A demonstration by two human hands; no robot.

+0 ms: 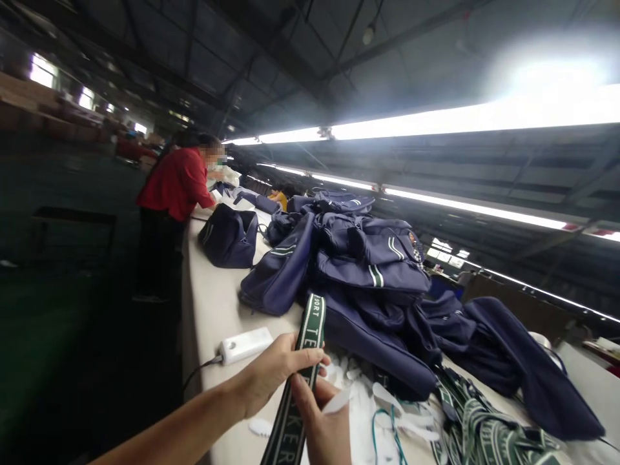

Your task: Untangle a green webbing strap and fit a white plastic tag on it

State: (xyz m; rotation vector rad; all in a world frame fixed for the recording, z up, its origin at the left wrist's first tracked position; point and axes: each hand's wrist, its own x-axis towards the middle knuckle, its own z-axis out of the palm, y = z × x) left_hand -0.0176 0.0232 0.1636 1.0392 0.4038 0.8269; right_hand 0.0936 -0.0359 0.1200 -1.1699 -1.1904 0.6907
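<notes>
Flat woven green strap [314,326], white lettering — left hand [271,381] and right hand [323,426] both pinch it — soft navy bags [368,271] heaped behind.

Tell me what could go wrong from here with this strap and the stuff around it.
1. The white charger box lies by the table edge, cable hanging off; a tug could drop it.
2. The navy bags are heaped loosely beside the left hand and right hand holding the strap; they may slide onto it.
</notes>
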